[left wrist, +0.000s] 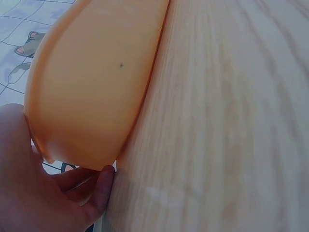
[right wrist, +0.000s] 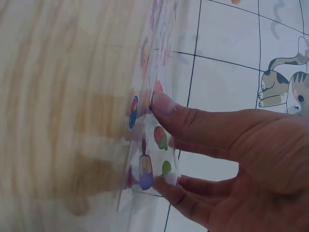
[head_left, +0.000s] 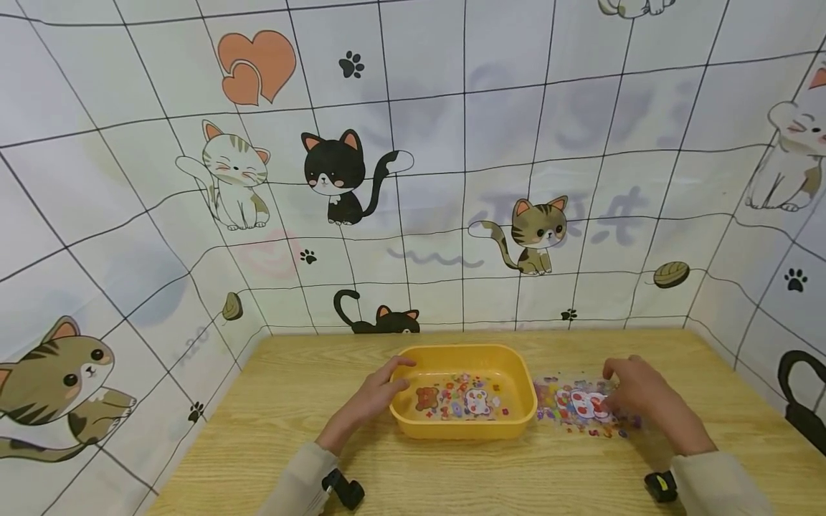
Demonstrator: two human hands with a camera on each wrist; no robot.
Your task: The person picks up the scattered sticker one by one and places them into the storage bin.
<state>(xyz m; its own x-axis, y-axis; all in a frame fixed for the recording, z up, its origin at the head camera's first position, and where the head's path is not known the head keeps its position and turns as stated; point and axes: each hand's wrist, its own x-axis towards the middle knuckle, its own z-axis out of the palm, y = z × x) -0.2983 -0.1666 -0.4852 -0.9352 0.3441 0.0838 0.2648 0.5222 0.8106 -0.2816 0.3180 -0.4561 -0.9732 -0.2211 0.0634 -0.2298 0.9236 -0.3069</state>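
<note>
A yellow plastic tub [head_left: 461,430] sits mid-table, with small colourful stickers [head_left: 467,398] on its bottom, among them a brown bear and a white figure. My left hand [head_left: 371,394] holds the tub's left end, thumb and fingers around its rim and side; the left wrist view shows that hand [left wrist: 53,188] against the orange-looking wall. To the right of the tub lie clear plastic sheets [head_left: 584,405] printed with colourful pictures. My right hand [head_left: 648,398] pinches their right side; the thumb lies on top in the right wrist view, the fingers at the edge.
The wooden table [head_left: 452,473] meets a white cloth [head_left: 426,143] printed with cats and grid lines at the back and sides. A black looped object [head_left: 803,394] is at the right edge. Black straps with small devices [head_left: 345,491] are on both wrists.
</note>
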